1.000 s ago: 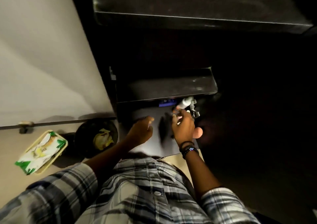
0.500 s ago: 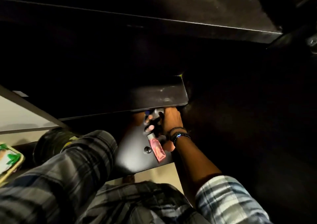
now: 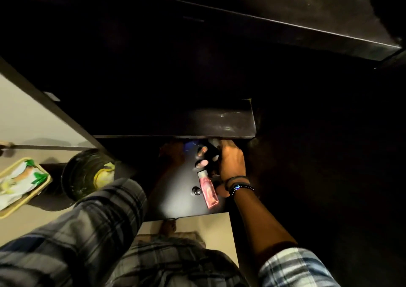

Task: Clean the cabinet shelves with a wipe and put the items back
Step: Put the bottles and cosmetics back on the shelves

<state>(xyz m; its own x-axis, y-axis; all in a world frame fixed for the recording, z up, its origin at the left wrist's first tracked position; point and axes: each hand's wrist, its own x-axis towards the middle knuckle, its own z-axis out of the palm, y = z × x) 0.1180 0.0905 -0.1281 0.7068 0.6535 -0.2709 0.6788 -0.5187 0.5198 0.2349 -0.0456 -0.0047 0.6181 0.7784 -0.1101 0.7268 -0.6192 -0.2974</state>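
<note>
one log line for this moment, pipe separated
stage: putting items back | right hand: grips dark item under shelf | left hand: in shadow, unclear | pink tube: lying on lower shelf

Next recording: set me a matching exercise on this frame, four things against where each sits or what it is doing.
Things:
1. pink tube
2. wipes pack
3. right hand
4. bin

Places or states:
A. in the tray at far left
B. grips a dark item just under the upper shelf
C. lies flat on the lower shelf
D. stands right of the tray, something yellow inside

Pairs: 1-C; 2-A; 3-B; 4-D
</note>
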